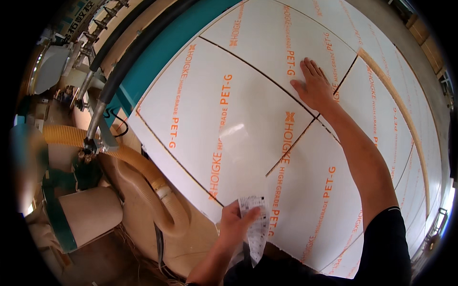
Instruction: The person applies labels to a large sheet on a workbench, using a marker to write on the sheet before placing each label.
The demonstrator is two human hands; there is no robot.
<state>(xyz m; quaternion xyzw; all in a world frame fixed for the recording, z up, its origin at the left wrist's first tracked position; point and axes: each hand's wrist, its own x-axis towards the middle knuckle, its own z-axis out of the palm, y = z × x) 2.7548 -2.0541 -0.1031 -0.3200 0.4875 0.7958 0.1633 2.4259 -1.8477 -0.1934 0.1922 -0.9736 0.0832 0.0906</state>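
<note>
One white sheet (255, 124), printed in orange and crossed by dark lines (316, 117), filled the centre and right of my remote view. At its lower-centre edge, I had the left hand (234, 224) pinching a printed paper strip (258, 233) between thumb and fingers. Right of centre, higher up, the right hand (316, 90) lay flat on the sheet, thumb spread from its extended fingers. Beyond, I saw a black bar (138, 53) at upper left, a yellow corrugated hose (64, 135) at left and a beige drum (90, 215) at lower left.
</note>
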